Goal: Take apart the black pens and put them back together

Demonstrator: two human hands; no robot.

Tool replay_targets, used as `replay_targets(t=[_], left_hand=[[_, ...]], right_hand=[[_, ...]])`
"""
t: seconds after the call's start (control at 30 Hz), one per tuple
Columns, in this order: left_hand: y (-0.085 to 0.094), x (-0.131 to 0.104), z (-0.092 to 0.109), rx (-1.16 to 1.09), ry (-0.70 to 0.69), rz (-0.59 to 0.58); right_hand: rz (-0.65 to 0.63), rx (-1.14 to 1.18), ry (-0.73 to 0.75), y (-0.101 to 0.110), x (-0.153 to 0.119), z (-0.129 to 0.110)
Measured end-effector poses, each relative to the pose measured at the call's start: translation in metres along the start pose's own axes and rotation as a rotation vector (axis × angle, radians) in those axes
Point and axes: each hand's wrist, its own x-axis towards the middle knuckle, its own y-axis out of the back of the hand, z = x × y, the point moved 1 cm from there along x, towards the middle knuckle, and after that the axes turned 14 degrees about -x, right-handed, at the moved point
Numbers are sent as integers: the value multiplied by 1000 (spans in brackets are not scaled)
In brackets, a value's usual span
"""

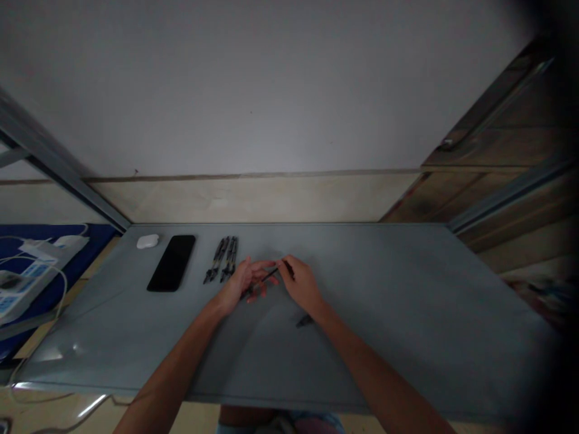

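Observation:
Over the middle of the grey table, my left hand [243, 282] is turned partly palm up with its fingers curled. A dark pen-like piece [246, 293] rests against its palm, mostly hidden by the hand. My right hand [298, 280] pinches a thin dark rod [270, 275], like a pen refill, that points down-left toward the left fingers. Beyond my left hand, several dark pens [229, 259] lie side by side in two small groups. A small dark piece [304, 320] lies on the table by my right wrist, partly covered by it.
On the left of the grey table [398, 313] are a black phone [172, 263] and a white earbud case [148, 242]. A white power strip [36, 280] with cables sits beyond the left edge. Metal posts rise at both back corners, with a wall behind.

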Motion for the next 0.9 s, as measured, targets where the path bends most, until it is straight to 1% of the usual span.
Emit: replay_targets(t=[0.1,0.23,0.37,0.47,0.57,0.67,0.83,0.9], left_hand=[[-2,-1,2,11,16,0],[-4,-5,5,71,-29,17],[-6,-6,6,146,-67,35],[-5,-4,5,149,-99,51],[-2,0,2,147,-130,134],[3,3,-2,142,-146,216],[12,6,-3,75,-220,375],[14,6,-2,21,-216,403]], right_hand=[[0,-10,-2,0,0,1],[-5,-1,-22,1,1,1],[-17,65,-48,9,3,3],[8,115,-83,16,5,7],[48,157,-126,22,7,12],[59,211,-160,24,9,15],[31,274,-169,23,10,18],[12,300,-156,22,10,17]])
